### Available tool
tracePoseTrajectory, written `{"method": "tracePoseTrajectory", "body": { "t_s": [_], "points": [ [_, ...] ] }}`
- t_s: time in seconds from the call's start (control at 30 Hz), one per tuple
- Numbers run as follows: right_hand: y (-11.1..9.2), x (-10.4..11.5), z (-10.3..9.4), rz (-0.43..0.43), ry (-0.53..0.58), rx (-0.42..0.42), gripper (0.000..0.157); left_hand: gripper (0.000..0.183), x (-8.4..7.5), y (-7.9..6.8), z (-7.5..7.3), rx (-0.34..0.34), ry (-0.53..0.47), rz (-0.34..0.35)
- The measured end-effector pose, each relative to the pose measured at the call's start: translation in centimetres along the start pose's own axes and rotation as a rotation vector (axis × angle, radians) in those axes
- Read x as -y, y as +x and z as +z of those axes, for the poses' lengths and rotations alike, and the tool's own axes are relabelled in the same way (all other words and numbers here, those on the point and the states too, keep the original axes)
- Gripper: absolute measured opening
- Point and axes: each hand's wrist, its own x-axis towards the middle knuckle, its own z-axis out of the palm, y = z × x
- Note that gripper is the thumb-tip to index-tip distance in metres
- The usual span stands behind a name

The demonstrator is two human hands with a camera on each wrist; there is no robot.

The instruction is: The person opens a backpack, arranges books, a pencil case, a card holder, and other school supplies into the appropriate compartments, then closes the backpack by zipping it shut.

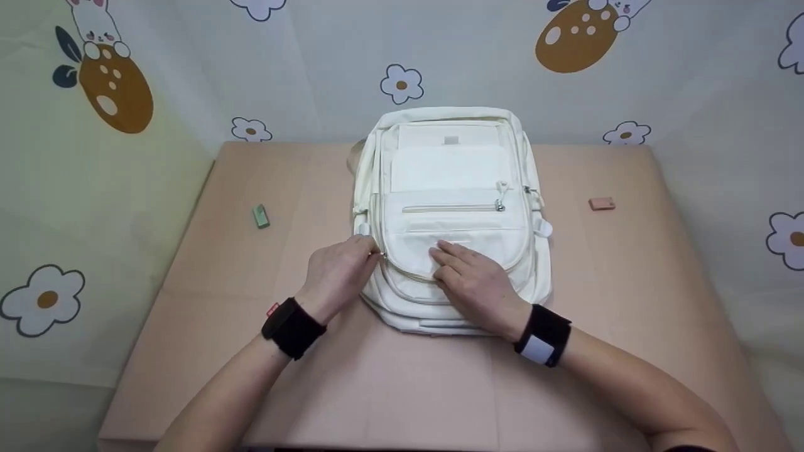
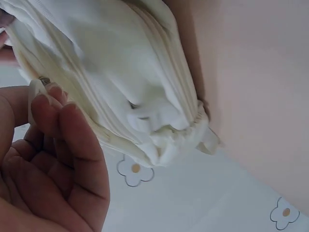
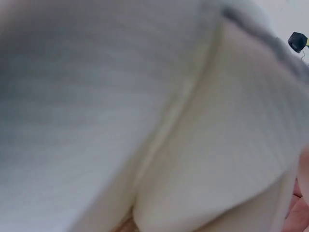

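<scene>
A cream-white backpack lies front up on the table, its top pointing away from me. At its left side my left hand pinches a zipper pull, a pale loop joined to a small metal slider in the left wrist view. My right hand rests on the lower front panel, its fingers fairly straight and pointing up and left. Cream fabric fills most of the right wrist view, blurred. A short front pocket zipper has its pull at the right end.
The table has a pinkish-tan cover. A small green block lies left of the backpack, and a small pink block lies to its right. A patterned curtain stands behind and along both sides.
</scene>
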Motion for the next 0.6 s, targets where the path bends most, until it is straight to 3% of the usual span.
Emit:
{"method": "tracePoseTrajectory", "body": {
  "t_s": [0.3, 0.6],
  "points": [
    [0.2, 0.2, -0.4, 0.033, 0.005, 0.034, 0.006, 0.005, 0.9, 1.2, 0.2, 0.067, -0.047, -0.113],
    [3.4, 1.4, -1.2, 0.030, -0.056, 0.118, 0.031, 0.004, 0.7, 1.1, 0.1, 0.069, -0.052, -0.108]
  ]
}}
